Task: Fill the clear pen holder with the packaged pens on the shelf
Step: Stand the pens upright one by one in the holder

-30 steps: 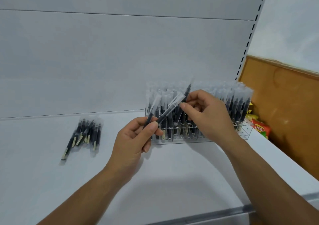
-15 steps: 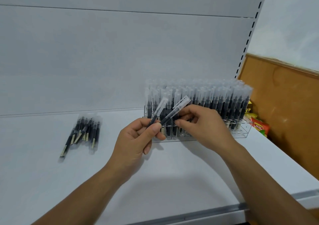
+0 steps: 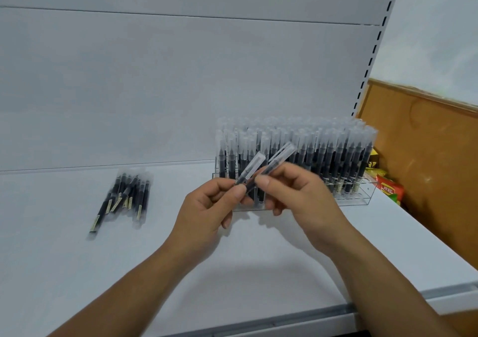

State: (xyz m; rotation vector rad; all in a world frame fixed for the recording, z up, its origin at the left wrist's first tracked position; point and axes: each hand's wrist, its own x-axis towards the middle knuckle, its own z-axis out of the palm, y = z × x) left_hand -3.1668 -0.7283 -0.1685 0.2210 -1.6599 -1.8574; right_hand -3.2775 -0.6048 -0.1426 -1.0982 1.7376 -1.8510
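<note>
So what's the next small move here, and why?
Probably the right hand stands the right pen upright in the holder, likely at its near right corner, which looks unfilled. Each hand pinches one pen just in front of the holder; the left pen, in the left hand, can follow.

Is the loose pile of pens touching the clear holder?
Apart. The head view shows bare shelf between the pile of pens and the holder.
</note>
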